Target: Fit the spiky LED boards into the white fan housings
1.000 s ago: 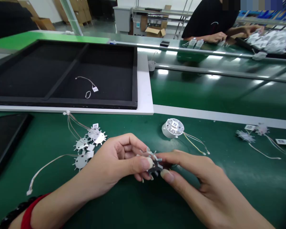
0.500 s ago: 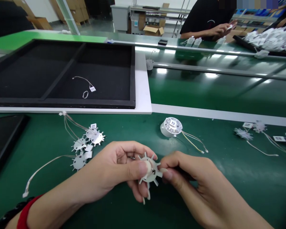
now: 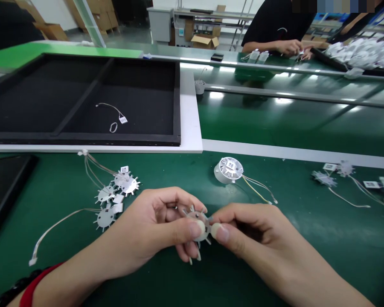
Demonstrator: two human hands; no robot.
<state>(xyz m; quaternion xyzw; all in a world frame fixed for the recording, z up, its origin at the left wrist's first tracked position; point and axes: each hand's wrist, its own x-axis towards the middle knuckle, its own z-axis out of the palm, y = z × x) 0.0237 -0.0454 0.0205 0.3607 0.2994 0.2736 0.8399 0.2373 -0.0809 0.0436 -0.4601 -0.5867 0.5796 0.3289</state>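
Just above the green bench (image 3: 307, 247), your left hand (image 3: 153, 230) and right hand (image 3: 252, 234) pinch a spoked metal disc (image 3: 195, 216), thumbs closed on its face. Seemingly mid-adjustment, it calls next for gentle, even pressure sparing the spokes. Round, without long axis, its face tilts up toward you.

Spoked disc (image 3: 192, 214): I turned it from edge-on to face-up, after which it sank lower behind the thumbs.
Right grip (image 3: 252, 232): I slid its thumb onto the disc face, just beside the thumb of the left grip (image 3: 153, 228).
Co-worker's hand (image 3: 290, 47): came down to the far table.
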